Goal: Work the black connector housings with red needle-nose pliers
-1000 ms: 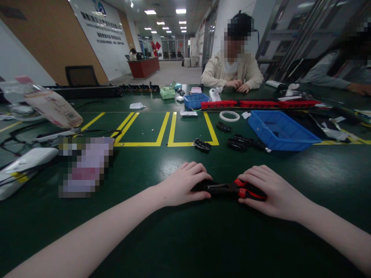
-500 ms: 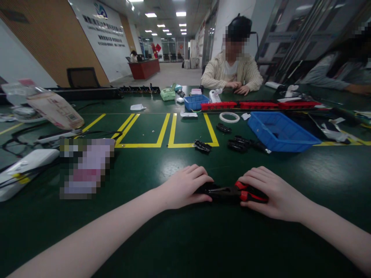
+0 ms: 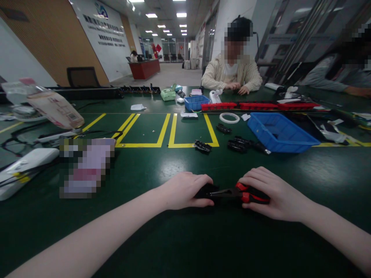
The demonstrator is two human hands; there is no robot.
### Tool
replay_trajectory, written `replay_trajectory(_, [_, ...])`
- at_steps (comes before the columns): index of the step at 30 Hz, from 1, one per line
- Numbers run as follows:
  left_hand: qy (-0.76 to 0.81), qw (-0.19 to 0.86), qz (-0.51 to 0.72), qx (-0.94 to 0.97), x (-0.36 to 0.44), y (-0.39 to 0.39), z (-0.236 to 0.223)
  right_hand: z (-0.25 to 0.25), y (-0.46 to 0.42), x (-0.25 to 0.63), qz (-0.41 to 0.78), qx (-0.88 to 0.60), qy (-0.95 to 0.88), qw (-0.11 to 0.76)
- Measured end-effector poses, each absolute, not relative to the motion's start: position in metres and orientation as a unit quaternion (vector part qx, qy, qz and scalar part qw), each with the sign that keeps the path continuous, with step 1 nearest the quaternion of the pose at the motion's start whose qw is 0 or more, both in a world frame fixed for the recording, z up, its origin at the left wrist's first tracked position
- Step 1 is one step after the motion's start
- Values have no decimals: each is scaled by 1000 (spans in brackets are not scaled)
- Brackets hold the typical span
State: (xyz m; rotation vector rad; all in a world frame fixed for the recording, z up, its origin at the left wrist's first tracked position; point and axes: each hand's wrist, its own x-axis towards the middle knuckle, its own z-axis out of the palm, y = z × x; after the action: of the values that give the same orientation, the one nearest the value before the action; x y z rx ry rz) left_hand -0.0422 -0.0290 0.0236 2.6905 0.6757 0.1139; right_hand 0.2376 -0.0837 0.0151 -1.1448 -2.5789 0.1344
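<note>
My right hand point(image 3: 271, 195) is wrapped round the red and black handles of long-nose pliers point(image 3: 227, 192). Their dark jaws point left and reach the black part point(image 3: 203, 190) that my left hand point(image 3: 187, 189) pinches between thumb and fingers. Much of that part is hidden by the left hand, so its exact kind does not show. Beyond my hands, several similar-looking black plastic pieces lie on the green table, among them one point(image 3: 202, 146) at the yellow tape and one point(image 3: 223, 128) farther back.
A blue bin point(image 3: 285, 133) stands at the right, beside a roll of white tape point(image 3: 229, 117). At the left lie a phone point(image 3: 89, 166), a white power bank point(image 3: 27, 170) and a tilted bottle point(image 3: 55, 106). A person point(image 3: 232, 73) sits opposite, behind a red strip point(image 3: 257, 105).
The left-hand fingers have shifted slightly lower, showing more of the black part's edge. The pliers have moved a little to the right and their jaws show more clearly.
</note>
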Motion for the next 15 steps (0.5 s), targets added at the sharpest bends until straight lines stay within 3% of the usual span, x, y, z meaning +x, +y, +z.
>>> replay_trajectory(15, [224, 194, 31, 955, -45, -25, 19, 12, -85, 231, 19, -391, -909, 146])
